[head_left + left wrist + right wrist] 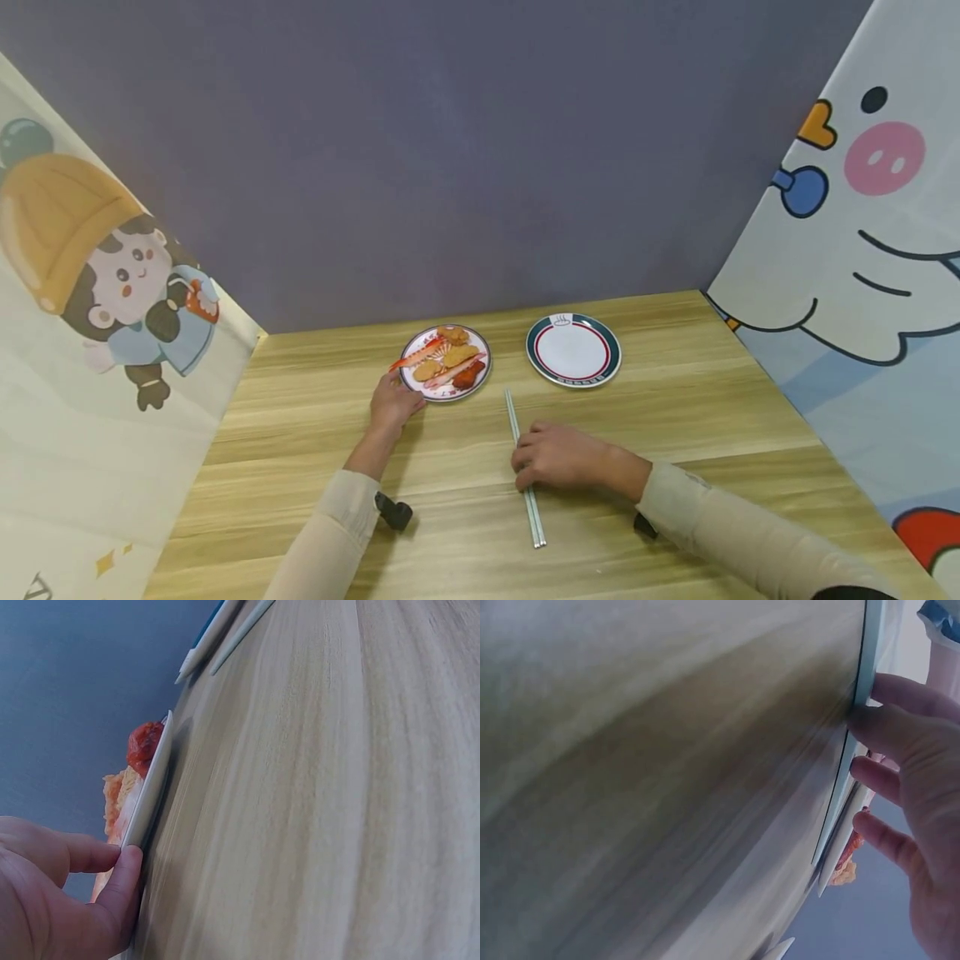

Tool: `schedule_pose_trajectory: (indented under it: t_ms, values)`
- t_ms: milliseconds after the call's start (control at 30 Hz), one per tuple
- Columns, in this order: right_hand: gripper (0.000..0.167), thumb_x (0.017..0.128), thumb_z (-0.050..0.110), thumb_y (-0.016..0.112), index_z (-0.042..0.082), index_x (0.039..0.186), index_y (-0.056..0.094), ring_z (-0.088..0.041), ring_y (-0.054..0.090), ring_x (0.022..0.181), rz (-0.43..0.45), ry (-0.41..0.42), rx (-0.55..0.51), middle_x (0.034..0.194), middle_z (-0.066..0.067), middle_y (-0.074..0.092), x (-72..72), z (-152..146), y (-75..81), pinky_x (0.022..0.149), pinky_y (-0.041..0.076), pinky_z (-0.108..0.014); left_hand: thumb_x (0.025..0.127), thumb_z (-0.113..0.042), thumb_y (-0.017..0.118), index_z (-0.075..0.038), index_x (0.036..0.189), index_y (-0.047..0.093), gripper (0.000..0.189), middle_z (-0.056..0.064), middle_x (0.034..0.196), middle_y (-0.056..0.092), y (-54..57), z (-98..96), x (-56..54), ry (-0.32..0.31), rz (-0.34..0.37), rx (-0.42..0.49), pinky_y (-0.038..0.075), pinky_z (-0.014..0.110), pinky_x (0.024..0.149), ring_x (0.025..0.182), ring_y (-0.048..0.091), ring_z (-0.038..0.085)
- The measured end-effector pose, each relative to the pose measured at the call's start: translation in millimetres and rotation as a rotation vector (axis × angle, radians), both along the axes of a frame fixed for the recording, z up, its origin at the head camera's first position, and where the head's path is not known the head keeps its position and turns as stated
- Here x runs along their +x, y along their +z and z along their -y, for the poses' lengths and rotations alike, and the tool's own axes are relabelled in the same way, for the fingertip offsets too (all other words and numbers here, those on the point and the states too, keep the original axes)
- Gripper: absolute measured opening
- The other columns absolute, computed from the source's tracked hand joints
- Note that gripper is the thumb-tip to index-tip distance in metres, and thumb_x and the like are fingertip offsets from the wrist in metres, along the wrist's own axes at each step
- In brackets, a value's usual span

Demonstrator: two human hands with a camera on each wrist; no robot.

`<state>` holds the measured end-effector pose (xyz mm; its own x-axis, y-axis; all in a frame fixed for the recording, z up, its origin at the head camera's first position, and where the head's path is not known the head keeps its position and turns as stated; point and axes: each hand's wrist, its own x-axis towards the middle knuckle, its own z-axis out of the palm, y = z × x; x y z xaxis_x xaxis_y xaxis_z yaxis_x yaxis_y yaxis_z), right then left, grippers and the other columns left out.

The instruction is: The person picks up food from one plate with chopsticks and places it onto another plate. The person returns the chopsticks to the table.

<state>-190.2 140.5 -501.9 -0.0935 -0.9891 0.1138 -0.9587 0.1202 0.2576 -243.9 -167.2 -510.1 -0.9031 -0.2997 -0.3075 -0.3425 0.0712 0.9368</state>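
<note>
- While the left hand (395,406) lay on the wooden table (675,417), its thumb and fingers pinched the near-left rim of the food plate (480,384).
- Left wrist view: thumb tip pressed the plate's white edge (150,796); fingers curled behind the rim.
- Food plate carried fried pieces (459,355), a red piece (468,377) and an orange-red strip (415,356) overhanging the rim toward the left hand.
- Right hand (558,457) rested palm down on the pale chopsticks (522,467), fingers loosely bent over them; firm grip or mere touch, could not tell.
- Chopsticks lay side by side, running from near the person toward the gap between the plates.
- Empty plate (573,350), green and red rings, sat just right of the food plate, apart from both hands.
</note>
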Motion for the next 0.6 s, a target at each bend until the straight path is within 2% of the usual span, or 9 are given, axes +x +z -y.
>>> schedule_pose_trajectory:
  t_ms: [133,267,467,600]
  values:
    - [0.011,0.091,0.032,0.067,0.041,0.093,0.073,-0.007,0.061,0.093,-0.006,0.010,0.013,0.096,0.018,0.065,-0.1,2.9,1.2,0.074,0.044,-0.024,0.078,0.014,0.063,0.000,0.156,0.031,0.085,0.025,0.123,0.055,2.1,-0.1,1.4,-0.009,0.012,-0.002,0.065,0.026,0.076,0.075,0.067,0.016]
    - [0.010,0.090,0.033,0.065,0.041,0.089,0.070,-0.006,0.058,0.085,-0.050,0.034,0.035,0.090,0.020,0.063,0.0,7.5,5.2,0.068,0.038,-0.023,0.079,0.014,0.063,-0.001,0.157,0.031,0.085,0.027,0.125,0.054,2.1,0.7,1.8,-0.013,0.011,-0.003,0.065,0.026,0.076,0.071,0.064,0.011]
    - [0.013,0.092,0.033,0.063,0.041,0.083,0.069,-0.006,0.054,0.077,-0.094,0.035,0.135,0.083,0.020,0.061,2.2,18.0,15.6,0.062,0.032,-0.022,0.080,0.015,0.062,-0.002,0.158,0.030,0.086,0.027,0.127,0.055,0.7,1.7,0.6,-0.016,0.015,0.011,0.065,0.024,0.075,0.071,0.065,0.011]
    - [0.018,0.092,0.035,0.062,0.041,0.076,0.067,-0.007,0.052,0.075,-0.153,0.041,0.185,0.079,0.021,0.060,3.5,24.7,20.1,0.060,0.034,-0.023,0.081,0.015,0.062,-0.003,0.158,0.030,0.085,0.026,0.126,0.055,1.5,1.0,0.9,-0.016,0.019,0.022,0.064,0.024,0.076,0.072,0.064,0.011]
